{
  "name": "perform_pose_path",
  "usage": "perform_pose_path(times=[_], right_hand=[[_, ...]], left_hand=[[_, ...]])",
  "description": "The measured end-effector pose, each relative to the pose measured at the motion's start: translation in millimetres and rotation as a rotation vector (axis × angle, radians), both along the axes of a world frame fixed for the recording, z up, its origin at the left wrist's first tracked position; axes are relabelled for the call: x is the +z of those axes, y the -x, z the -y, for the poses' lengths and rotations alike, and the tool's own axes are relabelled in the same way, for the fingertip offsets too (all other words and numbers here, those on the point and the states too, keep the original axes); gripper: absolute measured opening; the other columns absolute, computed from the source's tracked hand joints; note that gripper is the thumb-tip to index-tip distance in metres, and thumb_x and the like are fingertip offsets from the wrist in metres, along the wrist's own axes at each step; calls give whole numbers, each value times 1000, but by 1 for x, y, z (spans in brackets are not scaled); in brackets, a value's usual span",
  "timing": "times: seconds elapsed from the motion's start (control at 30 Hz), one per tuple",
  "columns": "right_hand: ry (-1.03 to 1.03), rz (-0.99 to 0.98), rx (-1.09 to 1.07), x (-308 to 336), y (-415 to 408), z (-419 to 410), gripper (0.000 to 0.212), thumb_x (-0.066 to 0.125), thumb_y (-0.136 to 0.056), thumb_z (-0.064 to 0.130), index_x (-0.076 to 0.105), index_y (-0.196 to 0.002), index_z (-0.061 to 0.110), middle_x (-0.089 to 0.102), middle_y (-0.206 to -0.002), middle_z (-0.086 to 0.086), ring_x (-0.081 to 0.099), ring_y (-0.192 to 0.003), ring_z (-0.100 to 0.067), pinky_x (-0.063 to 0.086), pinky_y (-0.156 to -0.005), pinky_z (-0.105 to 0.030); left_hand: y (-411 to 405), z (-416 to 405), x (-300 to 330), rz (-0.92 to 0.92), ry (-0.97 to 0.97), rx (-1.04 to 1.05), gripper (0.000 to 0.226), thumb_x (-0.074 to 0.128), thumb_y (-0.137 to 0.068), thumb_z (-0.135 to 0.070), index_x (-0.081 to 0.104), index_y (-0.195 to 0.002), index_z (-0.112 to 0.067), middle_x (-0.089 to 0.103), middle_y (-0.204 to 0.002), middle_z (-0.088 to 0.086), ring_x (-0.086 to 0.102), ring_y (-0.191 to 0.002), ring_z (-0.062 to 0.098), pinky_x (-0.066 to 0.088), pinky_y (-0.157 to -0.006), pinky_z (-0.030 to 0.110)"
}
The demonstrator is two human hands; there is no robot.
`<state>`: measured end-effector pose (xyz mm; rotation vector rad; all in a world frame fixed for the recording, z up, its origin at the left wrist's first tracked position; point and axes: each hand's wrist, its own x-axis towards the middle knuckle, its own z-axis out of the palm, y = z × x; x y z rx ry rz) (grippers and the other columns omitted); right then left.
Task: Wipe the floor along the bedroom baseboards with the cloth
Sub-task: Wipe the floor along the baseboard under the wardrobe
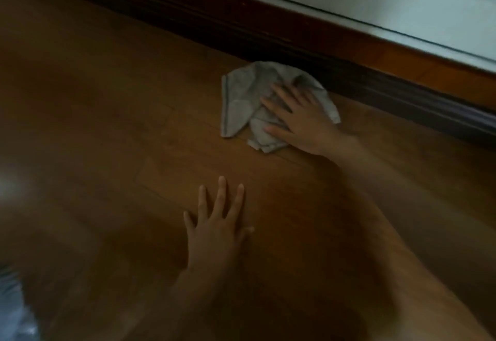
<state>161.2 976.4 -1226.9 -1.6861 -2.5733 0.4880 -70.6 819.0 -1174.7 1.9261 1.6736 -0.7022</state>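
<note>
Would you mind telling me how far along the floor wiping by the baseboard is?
Done: cannot be judged; the wooden floor shows no clear wiped track. In hand: the right hand presses the grey cloth flat on the floor beside the dark baseboard, while the left hand braces on the boards. Left: the floor along the baseboard on either side.

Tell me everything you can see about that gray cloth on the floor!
The cloth is pale gray, soft-looking fabric with a darker stitched edge. It lies crumpled and folded on the brown wooden floor, its far side right by the dark baseboard. The right hand rests on it, fingers spread flat, covering its right part. The left hand lies apart on the floor.
</note>
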Motion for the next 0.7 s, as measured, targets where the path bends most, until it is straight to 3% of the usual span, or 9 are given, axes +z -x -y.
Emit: perform_pose_path(times=[0.13, 0.23, 0.4, 0.53, 0.6, 0.7], right_hand=[[37, 100, -94, -2, 27, -6, 72, 3, -90, 66, 3, -154, 32, 1, -162, -7, -2, -148, -31, 1, -119, -50], [55, 84, -77, 0, 108, -52, 65, 19, -99, 59, 7, -155, 29, 2, -162, -7, -3, -148, -31, 3, -118, -52], [56, 135, -89, 19, 191, -88, 64, 23, -101, 55, 5, -155, 27, -3, -163, -4, -8, -148, -28, -2, -119, -48], [36, 94, -219, 14, 132, -31, 66, 18, -98, 61, 6, -154, 29, 1, -163, -3, -4, -149, -25, 1, -120, -46], [49, 110, -421, 15, 80, 15, 74, 3, -87, 75, -2, -150, 36, -1, -162, 0, -7, -148, -21, 3, -120, -47], [84, 103, -837, 22, 25, 89, 76, 7, -82, 76, 2, -150, 43, -2, -162, 7, -6, -149, -17, 6, -119, -47]], left_hand=[[-4, -1, 1, -16, -6, -34, 75, 23, -94, -66, -25, -146, -42, -35, -155, -3, -25, -144, 37, 9, -113, 63], [6, -6, 8, 43, 4, -99, 70, 20, -96, -63, -19, -149, -38, -30, -158, 0, -20, -145, 38, 9, -114, 60], [57, -34, 8, 254, -208, -240, 67, 40, -95, -56, 18, -154, -34, -3, -163, 6, -4, -148, 38, 16, -111, 65], [111, -72, 8, 162, -185, -359, 70, 28, -97, -60, -7, -153, -37, -19, -161, 1, -16, -147, 33, 5, -113, 63], [136, -93, 5, 132, -182, -373, 70, 23, -96, -63, -10, -152, -37, -20, -161, 0, -17, -147, 33, 8, -114, 64], [165, -116, -2, 118, -162, -371, 73, 19, -93, -69, -12, -152, -39, -22, -160, -3, -18, -147, 32, 11, -114, 64]])
